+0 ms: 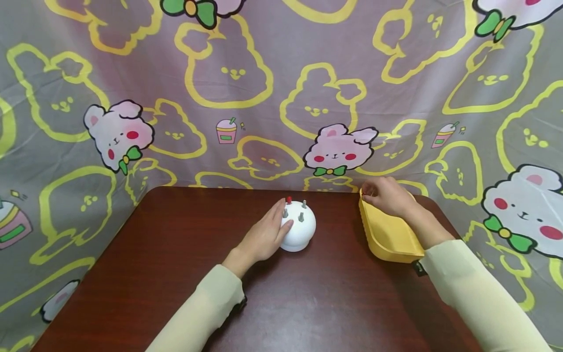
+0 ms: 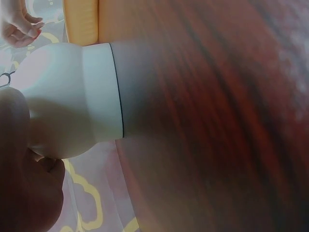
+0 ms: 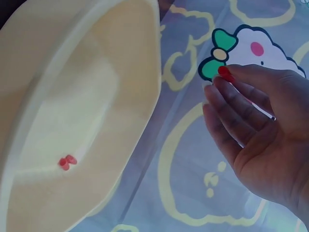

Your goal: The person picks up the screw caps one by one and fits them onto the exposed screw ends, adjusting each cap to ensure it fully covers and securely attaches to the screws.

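Observation:
A white rounded dome (image 1: pixel 300 232) stands on the table, with several grey metal posts (image 1: pixel 301 217) on top. One post at its back left bears a small red cap (image 1: pixel 289 199). My left hand (image 1: pixel 264 233) holds the dome's left side, thumb at the front and fingers along the side. In the left wrist view the dome (image 2: pixel 72 96) sits base-down on the tabletop. Over the far end of the yellow tray (image 1: pixel 391 234), my right hand (image 3: pixel 270 125) pinches another small red cap (image 3: pixel 224 72) between thumb and forefinger.
Inside the tray, small red caps (image 3: pixel 66 162) lie on the floor near one end. The dark red-brown table (image 1: pixel 189 244) meets a patterned cloth curtain (image 1: pixel 264 98) along its back edge, and the cloth rises at both sides too.

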Tool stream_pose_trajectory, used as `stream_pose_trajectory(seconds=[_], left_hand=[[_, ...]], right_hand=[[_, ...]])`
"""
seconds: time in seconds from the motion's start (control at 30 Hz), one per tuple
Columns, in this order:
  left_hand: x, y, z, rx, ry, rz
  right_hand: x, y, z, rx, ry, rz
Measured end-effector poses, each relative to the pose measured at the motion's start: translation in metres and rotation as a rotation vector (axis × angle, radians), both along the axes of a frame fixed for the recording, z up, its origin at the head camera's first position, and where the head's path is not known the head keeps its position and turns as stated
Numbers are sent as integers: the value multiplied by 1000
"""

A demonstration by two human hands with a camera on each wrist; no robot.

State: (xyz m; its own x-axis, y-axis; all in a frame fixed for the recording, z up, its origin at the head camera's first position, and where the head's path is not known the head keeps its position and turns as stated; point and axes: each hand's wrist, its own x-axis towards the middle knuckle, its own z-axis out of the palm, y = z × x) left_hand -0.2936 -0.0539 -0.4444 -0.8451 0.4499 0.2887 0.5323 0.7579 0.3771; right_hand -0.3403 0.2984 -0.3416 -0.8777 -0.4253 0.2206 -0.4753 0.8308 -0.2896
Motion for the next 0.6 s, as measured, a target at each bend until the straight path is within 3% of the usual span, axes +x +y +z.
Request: stream_pose_trajectory(seconds=[0.6], left_hand=[[0, 0, 0, 1, -5, 1]], right_hand=[[8, -22, 5, -153, 10, 26]])
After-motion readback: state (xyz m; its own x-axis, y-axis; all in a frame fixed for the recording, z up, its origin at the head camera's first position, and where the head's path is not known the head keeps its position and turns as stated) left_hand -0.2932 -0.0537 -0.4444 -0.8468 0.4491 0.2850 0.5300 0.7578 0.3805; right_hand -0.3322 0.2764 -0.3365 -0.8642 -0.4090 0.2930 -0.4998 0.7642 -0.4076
